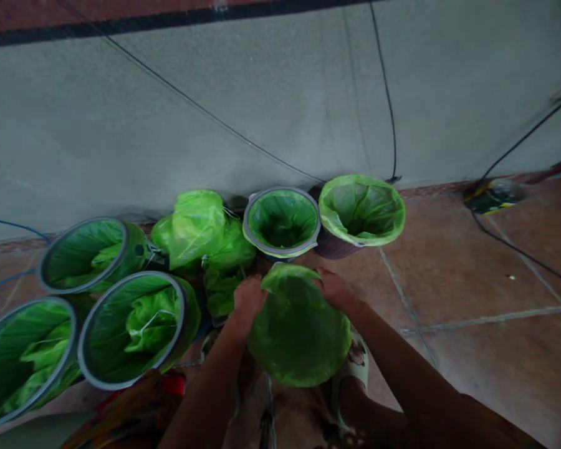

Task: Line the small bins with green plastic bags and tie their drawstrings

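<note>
Between my feet stands a round bin lined with a green plastic bin liner, its mouth facing up at me. My left hand is closed on the far left part of the liner's edge. On the far right part, my right hand grips the same edge, its fingertips partly hidden by the plastic. The liner covers the bin's rim, and its inside looks dark.
Against the wall are a grey-rimmed lined bin and a dark bin with a folded-over liner. Bundled green bags lie left of them. Several grey-rimmed bins stand further left. A black cable crosses the tiles at right.
</note>
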`<state>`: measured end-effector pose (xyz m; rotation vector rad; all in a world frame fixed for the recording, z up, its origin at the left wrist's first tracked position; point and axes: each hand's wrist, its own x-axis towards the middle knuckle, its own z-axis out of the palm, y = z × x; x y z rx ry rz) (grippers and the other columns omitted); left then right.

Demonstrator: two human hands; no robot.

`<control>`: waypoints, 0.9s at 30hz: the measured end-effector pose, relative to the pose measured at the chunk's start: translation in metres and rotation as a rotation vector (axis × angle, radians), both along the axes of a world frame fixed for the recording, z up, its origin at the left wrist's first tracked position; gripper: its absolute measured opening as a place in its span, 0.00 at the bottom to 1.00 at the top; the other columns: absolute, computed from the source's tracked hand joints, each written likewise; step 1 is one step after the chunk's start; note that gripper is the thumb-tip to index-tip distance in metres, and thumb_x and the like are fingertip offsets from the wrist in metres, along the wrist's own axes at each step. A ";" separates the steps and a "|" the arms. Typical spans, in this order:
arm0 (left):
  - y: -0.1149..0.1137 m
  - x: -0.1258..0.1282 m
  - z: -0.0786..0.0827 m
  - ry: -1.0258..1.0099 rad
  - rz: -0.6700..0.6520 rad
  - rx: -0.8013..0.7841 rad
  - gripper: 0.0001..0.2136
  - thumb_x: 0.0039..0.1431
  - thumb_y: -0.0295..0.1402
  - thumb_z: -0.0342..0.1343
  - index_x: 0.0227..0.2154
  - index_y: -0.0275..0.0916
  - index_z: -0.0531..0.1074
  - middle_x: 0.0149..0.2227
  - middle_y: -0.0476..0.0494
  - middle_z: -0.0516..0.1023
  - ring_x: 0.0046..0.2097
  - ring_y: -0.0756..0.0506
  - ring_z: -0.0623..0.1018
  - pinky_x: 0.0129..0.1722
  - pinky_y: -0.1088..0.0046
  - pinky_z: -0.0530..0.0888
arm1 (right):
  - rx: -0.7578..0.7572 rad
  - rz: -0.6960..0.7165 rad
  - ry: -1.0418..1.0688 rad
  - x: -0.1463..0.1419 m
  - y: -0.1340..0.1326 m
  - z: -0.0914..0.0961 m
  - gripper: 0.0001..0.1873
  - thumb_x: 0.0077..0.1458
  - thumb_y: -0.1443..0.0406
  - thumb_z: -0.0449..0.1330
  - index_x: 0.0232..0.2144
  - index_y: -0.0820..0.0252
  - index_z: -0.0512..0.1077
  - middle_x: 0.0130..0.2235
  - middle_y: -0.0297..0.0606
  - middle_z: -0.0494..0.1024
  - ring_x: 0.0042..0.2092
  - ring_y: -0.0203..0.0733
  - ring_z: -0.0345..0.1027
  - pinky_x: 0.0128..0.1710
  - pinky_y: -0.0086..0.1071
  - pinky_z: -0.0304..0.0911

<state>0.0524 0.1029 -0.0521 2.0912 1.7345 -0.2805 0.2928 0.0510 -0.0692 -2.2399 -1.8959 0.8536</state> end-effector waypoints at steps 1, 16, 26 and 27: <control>0.003 0.000 0.003 -0.034 0.001 0.019 0.23 0.52 0.35 0.61 0.52 0.35 0.69 0.48 0.31 0.77 0.50 0.37 0.76 0.48 0.65 0.71 | 0.048 0.011 0.012 0.001 0.002 0.001 0.24 0.62 0.58 0.52 0.55 0.66 0.67 0.49 0.52 0.77 0.49 0.50 0.71 0.49 0.37 0.62; 0.015 0.040 -0.009 -0.138 -0.166 0.079 0.11 0.63 0.35 0.50 0.44 0.42 0.74 0.43 0.41 0.80 0.45 0.42 0.79 0.46 0.67 0.72 | 0.131 0.253 0.040 -0.035 0.043 -0.002 0.18 0.64 0.62 0.50 0.52 0.57 0.72 0.48 0.42 0.79 0.49 0.44 0.72 0.50 0.34 0.62; 0.007 -0.010 -0.001 -0.406 0.287 0.014 0.33 0.52 0.45 0.61 0.58 0.33 0.63 0.55 0.30 0.73 0.55 0.39 0.74 0.52 0.66 0.70 | 0.169 0.190 -0.034 -0.036 0.028 0.001 0.25 0.59 0.68 0.52 0.59 0.63 0.64 0.51 0.50 0.75 0.53 0.52 0.67 0.54 0.43 0.60; -0.003 -0.024 -0.004 -0.401 0.381 0.002 0.35 0.52 0.47 0.61 0.58 0.32 0.63 0.55 0.28 0.73 0.55 0.38 0.74 0.51 0.65 0.71 | 0.221 0.165 -0.018 -0.036 0.024 0.003 0.26 0.58 0.69 0.53 0.59 0.64 0.63 0.54 0.51 0.72 0.56 0.52 0.64 0.56 0.44 0.58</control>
